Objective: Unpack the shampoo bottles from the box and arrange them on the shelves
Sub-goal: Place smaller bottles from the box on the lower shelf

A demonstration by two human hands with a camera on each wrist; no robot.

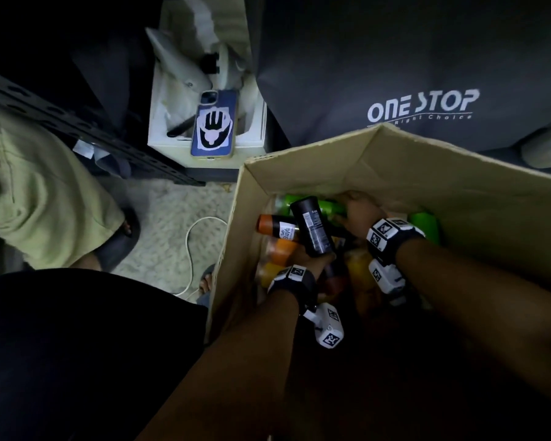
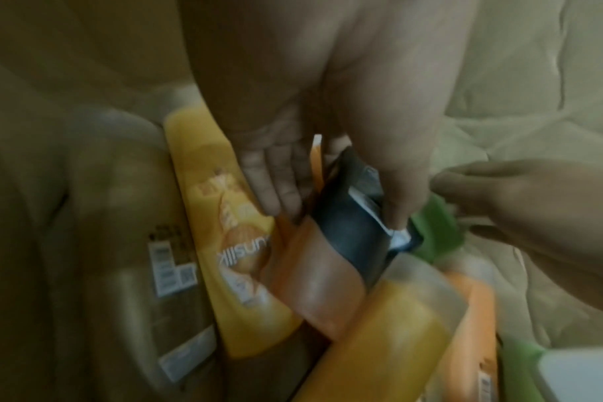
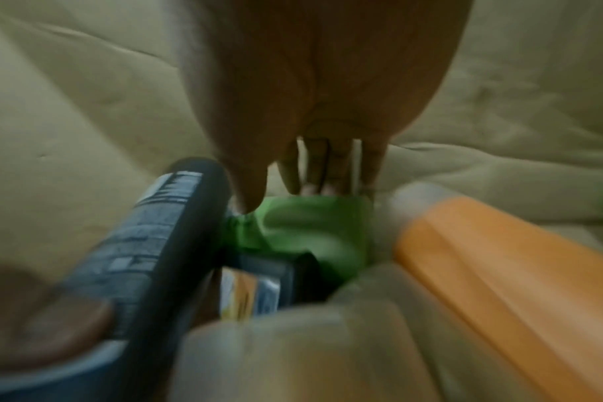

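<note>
In the head view, the forearms fill the foreground. The black bottle [image 1: 312, 227] is gripped at its lower end by the left hand [image 1: 312, 259], tilted clear of the pile in the cardboard box [image 1: 299, 167], probably for lifting out. The right hand [image 1: 358, 206] is reached toward a green bottle [image 1: 328, 206]. Only here is the dark shelf rail [image 1: 77, 122] seen, well apart.

The left wrist view alone shows a yellow bottle [image 2: 238, 244] lying beside.

The right wrist view, blurred, shows fingertips [image 3: 314, 187] on the green bottle; whether it is grasped cannot be told.
</note>
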